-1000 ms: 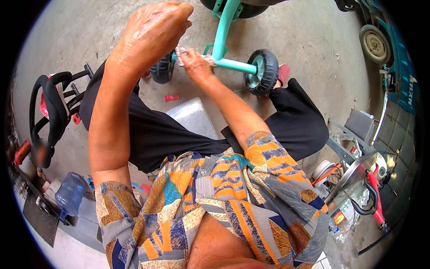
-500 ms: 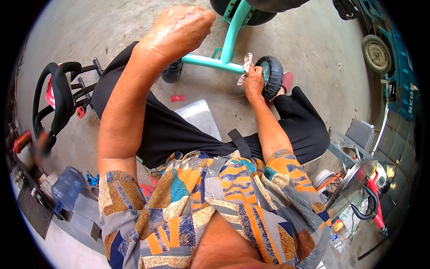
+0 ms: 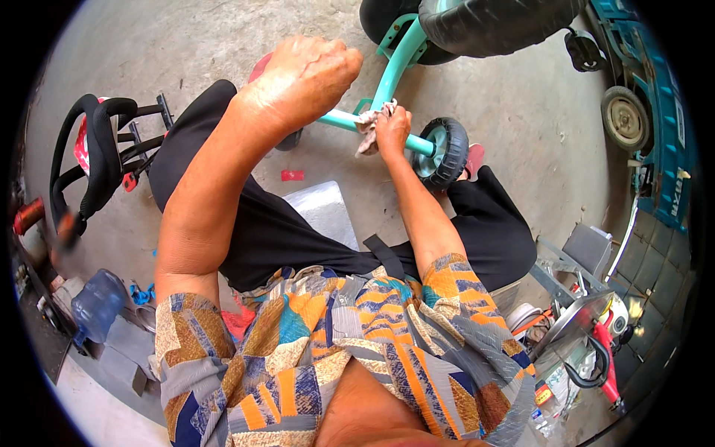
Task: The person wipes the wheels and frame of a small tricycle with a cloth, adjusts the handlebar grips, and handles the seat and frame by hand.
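Note:
A turquoise tubular frame (image 3: pixel 395 71) with large black wheels (image 3: pixel 503 22) at the top has a crossbar ending in a small wheel (image 3: pixel 450 153) at the right. My right hand (image 3: pixel 391 130) grips a crumpled pale cloth (image 3: pixel 367 134) against the crossbar near its joint with the upright tube. My left hand (image 3: pixel 305 78) is raised in a fist left of that tube, over the crossbar's left end; whatever it holds is hidden behind the fingers. The left small wheel is mostly covered by my left forearm. My black-trousered legs (image 3: pixel 491 231) are spread around a silvery flat block (image 3: pixel 320 212).
A black padded metal frame (image 3: pixel 108 156) lies at the left, with a blue water jug (image 3: pixel 100 302) below it. A blue vehicle (image 3: pixel 666 164) with a spare-looking wheel (image 3: pixel 624 119) stands at the right. Metal parts and mixed clutter (image 3: pixel 577 328) are at lower right. A red scrap (image 3: pixel 292 175) lies on the floor.
My right hand with the cloth went right to the small wheel, then back left toward the joint. My left fist moved right and lower. More of the large wheels shows at the top.

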`<action>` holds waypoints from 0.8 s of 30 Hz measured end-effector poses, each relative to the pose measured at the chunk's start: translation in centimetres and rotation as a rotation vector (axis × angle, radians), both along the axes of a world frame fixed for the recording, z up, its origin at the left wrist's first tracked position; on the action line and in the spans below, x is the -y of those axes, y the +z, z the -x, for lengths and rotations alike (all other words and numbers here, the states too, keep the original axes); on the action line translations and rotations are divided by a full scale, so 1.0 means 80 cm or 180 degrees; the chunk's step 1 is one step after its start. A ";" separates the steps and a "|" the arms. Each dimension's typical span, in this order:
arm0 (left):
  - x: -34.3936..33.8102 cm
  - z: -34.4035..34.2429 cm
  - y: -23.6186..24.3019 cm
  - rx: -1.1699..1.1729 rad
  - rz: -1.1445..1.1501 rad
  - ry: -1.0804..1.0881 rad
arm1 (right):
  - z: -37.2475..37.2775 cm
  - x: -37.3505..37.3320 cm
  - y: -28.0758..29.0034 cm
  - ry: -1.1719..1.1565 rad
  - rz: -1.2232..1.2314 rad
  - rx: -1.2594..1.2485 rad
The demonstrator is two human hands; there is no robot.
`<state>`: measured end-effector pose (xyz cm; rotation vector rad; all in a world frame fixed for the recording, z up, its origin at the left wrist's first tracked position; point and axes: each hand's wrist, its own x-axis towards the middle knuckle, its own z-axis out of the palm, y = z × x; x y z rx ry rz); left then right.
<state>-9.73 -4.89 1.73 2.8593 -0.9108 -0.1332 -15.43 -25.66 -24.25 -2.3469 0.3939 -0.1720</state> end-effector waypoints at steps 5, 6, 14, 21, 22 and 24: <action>-0.003 0.001 0.000 0.0038 -0.0027 0.0016 | -0.086 0.007 0.013 -0.0009 -0.0059 0.0384; -0.005 0.002 0.002 0.0066 0.0005 0.0022 | -0.110 0.009 0.017 -0.0047 -0.0104 0.0469; 0.000 0.002 0.008 -0.0002 0.0056 0.0019 | -0.126 0.010 -0.002 -0.0388 -0.0374 0.0320; 0.015 0.001 -0.003 -0.0140 0.0070 -0.0109 | -0.052 0.024 0.004 0.0011 -0.0355 -0.0817; 0.017 0.001 -0.004 -0.0165 0.0072 -0.0107 | -0.042 0.025 0.007 0.0124 -0.0211 -0.1013; 0.021 0.000 -0.005 -0.0271 -0.0029 -0.0081 | -0.016 0.029 0.004 0.0330 -0.0159 -0.1225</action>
